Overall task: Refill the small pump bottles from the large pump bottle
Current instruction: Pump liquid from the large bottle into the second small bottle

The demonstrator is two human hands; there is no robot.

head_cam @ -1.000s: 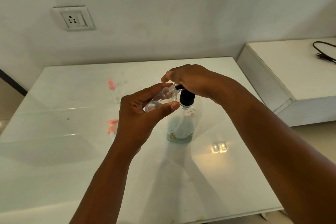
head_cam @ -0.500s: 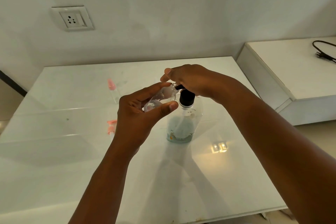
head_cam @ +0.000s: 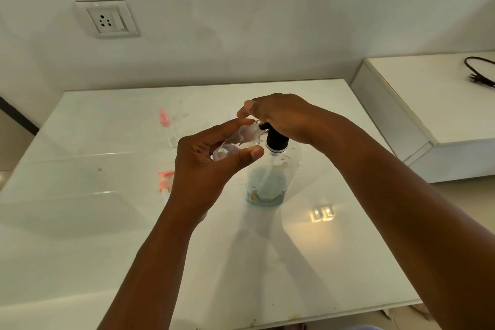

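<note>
Left hand (head_cam: 203,169) grips a tilted small bottle (head_cam: 237,142); right hand (head_cam: 278,115) presses the pump (head_cam: 277,139) of the big bottle (head_cam: 269,182). Both stand mid-table (head_cam: 80,222), far from edges; no label is readable.

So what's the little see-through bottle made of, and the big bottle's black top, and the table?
The small clear bottle looks like thin glossy plastic: you can see through it. The large bottle's black pump collar seems smooth, opaque plastic. The white table looks like glass or polished stone, since it mirrors light.
</note>
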